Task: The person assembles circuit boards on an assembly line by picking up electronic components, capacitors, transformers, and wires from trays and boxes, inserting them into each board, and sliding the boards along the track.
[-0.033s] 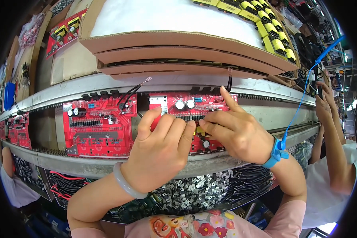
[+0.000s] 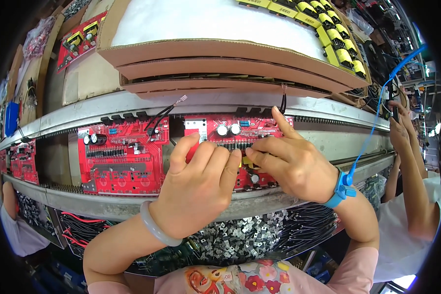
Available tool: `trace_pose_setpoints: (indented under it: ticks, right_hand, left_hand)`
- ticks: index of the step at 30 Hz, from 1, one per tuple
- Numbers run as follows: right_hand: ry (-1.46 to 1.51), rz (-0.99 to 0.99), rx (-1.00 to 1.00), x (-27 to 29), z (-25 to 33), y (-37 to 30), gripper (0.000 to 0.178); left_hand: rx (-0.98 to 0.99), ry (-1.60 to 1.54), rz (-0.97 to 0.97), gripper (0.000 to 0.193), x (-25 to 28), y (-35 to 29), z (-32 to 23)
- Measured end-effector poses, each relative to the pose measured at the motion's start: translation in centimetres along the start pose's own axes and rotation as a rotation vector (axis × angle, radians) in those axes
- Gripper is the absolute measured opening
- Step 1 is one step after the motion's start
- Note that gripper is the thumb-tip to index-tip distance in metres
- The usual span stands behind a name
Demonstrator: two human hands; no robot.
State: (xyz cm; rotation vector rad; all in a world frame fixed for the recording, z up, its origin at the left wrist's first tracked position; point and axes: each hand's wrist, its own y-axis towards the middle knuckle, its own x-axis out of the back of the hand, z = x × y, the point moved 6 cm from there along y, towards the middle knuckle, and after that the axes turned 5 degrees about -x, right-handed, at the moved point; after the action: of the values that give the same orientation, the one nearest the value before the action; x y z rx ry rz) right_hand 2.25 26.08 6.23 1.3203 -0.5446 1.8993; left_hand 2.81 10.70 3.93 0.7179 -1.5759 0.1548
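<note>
A red circuit board (image 2: 230, 131) with silver capacitors lies on the metal conveyor rail (image 2: 132, 203) in front of me. My left hand (image 2: 198, 186), a pale bangle on its wrist, rests on the board with its fingers curled down; what is under them is hidden. My right hand (image 2: 291, 164) wears a blue wrist strap (image 2: 339, 188) with a blue cord. Its forefinger points up to the board's top edge, and its other fingers pinch a small yellow part (image 2: 247, 160) against the board, touching my left fingertips.
A second red board (image 2: 120, 157) lies to the left on the rail. Cardboard trays (image 2: 220, 54) and yellow transformers (image 2: 333, 34) sit above. Bins of small metal parts (image 2: 240, 240) and wires lie below. A co-worker's hands (image 2: 402, 132) work at the right, and another person (image 2: 10, 220) stands at the left.
</note>
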Motion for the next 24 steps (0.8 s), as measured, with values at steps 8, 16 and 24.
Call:
trace_pose_setpoints:
  ticks: [8,16,24]
  right_hand:
    - [-0.044,-0.156,-0.12,-1.0,0.5,-1.0,0.037]
    - [-0.006,-0.069,0.031,-0.7,-0.5,-0.5,0.033]
    - [-0.136,-0.183,-0.067,-1.4,1.1,-1.5,0.033]
  left_hand:
    - [-0.004,0.014,0.001,0.04,0.1,0.0,0.0]
    - [-0.012,0.012,0.009,0.041,-0.3,-0.2,0.0]
    - [-0.004,0.011,-0.017,0.042,0.1,-0.1,0.1]
